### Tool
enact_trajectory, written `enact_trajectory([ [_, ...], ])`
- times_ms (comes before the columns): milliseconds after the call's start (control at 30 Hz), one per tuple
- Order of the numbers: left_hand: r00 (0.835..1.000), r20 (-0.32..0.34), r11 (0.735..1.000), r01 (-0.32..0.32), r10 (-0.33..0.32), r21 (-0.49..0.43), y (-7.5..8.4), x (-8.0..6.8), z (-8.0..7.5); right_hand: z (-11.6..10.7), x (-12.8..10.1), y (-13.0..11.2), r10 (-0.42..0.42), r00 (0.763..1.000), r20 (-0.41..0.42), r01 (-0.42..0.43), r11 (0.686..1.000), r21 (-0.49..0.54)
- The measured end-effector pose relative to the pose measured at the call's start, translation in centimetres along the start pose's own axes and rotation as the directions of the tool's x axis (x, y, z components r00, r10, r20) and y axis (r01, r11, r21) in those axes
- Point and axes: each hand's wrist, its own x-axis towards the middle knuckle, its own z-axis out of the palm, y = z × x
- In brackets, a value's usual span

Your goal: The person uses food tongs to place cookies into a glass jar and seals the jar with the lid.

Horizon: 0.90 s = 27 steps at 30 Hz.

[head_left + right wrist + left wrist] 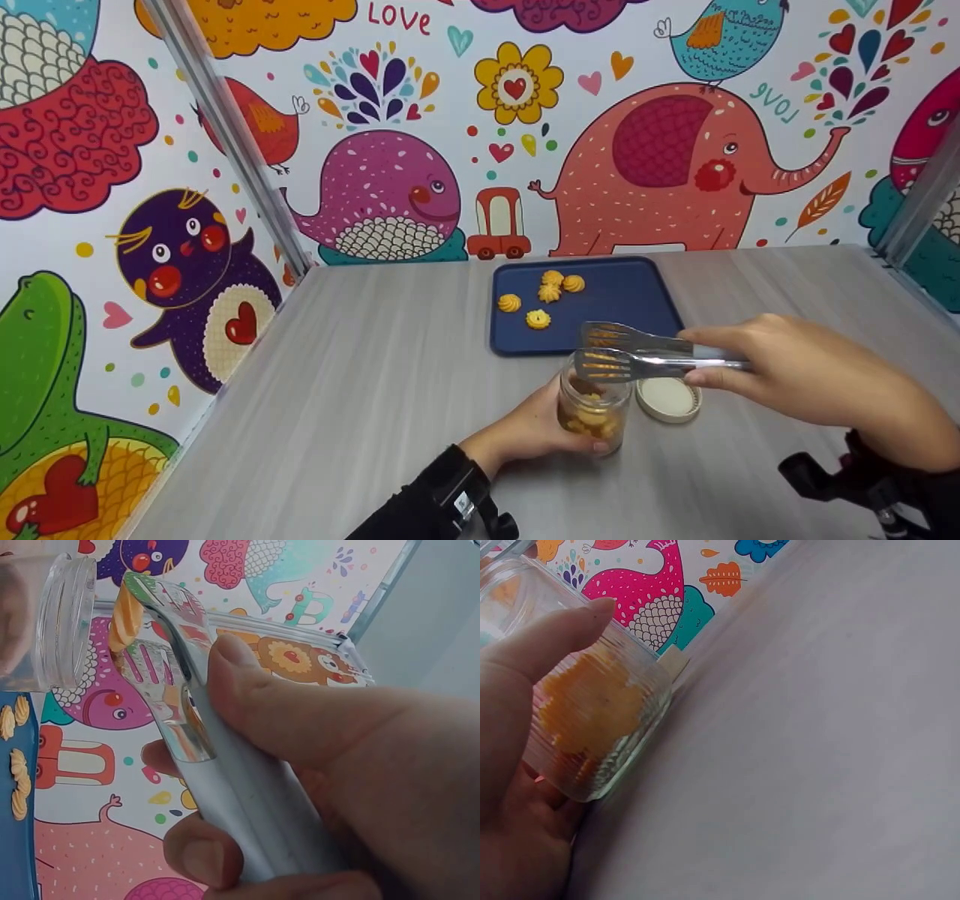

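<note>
My left hand (525, 429) is wrapped around the side of a clear glass jar (609, 426), which stands on the table with several yellow piped cookies (592, 701) inside. In the left wrist view the thumb lies across the ribbed glass. My right hand (806, 375) grips metal tongs (660, 366) by their handles, with the slotted heads over the jar's mouth. A swirled cookie (126, 621) sits between the tong tips, just off the jar's rim in the right wrist view.
Behind the jar lies a dark blue tray (615, 300) bearing several more cookies (550, 291). A round lid (667, 399) rests on the grey wood-grain table (360, 405), right of the jar. Walls with cartoon animals (390, 187) border the table at the back and sides.
</note>
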Motion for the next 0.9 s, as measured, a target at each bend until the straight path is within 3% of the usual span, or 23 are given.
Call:
enact_trajectory([
  [333,1.000,-0.007,1.000,-0.011,0.011,-0.009,-0.02,-0.01,0.12,-0.11,-0.03,-0.17,0.056,0.998,0.024,-0.056,0.998,0.005],
  [900,1.000,-0.011,1.000,-0.009,0.009,0.016,0.14,-0.07,0.10,0.03,0.04,-0.27,0.063,0.997,0.039,-0.063,0.998,0.015],
])
